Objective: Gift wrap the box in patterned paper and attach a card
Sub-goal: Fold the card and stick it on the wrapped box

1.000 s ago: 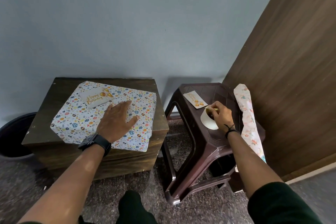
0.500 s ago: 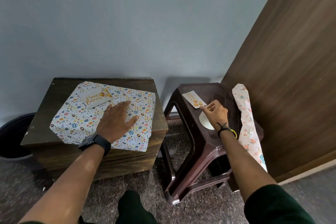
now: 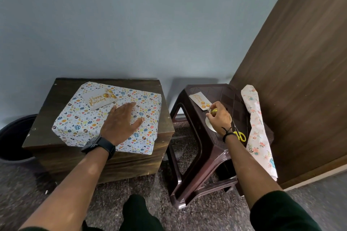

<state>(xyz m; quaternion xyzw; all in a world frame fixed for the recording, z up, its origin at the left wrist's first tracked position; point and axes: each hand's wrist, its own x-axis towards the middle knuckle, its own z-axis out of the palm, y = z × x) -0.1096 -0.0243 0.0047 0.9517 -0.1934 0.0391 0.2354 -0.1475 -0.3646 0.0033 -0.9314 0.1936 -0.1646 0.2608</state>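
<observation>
From the head camera: the box sits fully wrapped in patterned paper on the wooden table, and a card reading Happy Birthday lies on its top near the far edge. The left hand lies flat, fingers straight, palm down on the wrapping — likely pinning the box so it won't slide while the other hand works. Over on the brown stool, the right hand has its fingers curled around a small gold thing, probably tape, above a white disc; what exactly it pinches is too small to tell. A second card lies just beside those fingers, yellow scissors peek out past the wrist, and a roll of floral paper leans by the wooden panel — supplies kept within easy reach. My guess: fixing the card comes next
</observation>
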